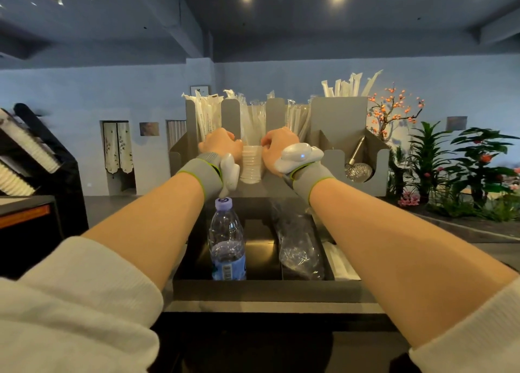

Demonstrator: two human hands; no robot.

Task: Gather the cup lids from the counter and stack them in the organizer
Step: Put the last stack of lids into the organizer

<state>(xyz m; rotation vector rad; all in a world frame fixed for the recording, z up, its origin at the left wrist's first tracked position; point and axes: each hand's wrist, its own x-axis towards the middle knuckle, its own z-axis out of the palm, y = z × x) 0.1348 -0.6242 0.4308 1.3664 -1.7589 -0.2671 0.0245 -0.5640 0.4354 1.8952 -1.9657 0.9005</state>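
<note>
white sleeves (70, 296) pushed up on both forearms fill the foreground, and past them a water bottle (226, 243) stands beside a crumpled clear bag (299, 246) in a dark tray (253, 287). further out, both hands meet at the grey organizer (342, 119). left hand (219, 144) and right hand (278, 147) are each curled in from 1 side around a ribbed stack of clear cup lids (251, 163), which sits upright in the organizer's middle front slot, below the wrapped straws (208, 114). whether the stack's base already rests on the slot floor is hidden by the wrists.

judging from this, the step is seating the stack. it likely goes best with both grips kept level so the lids stay nested and vertical, lowered straight rather than tipped, and let go only once the bottom is supported. squeezing hard could buckle thin plastic; a light, even hold should do. the metal strainer (357, 170) in the right compartment is well apart and no obstacle.
</note>
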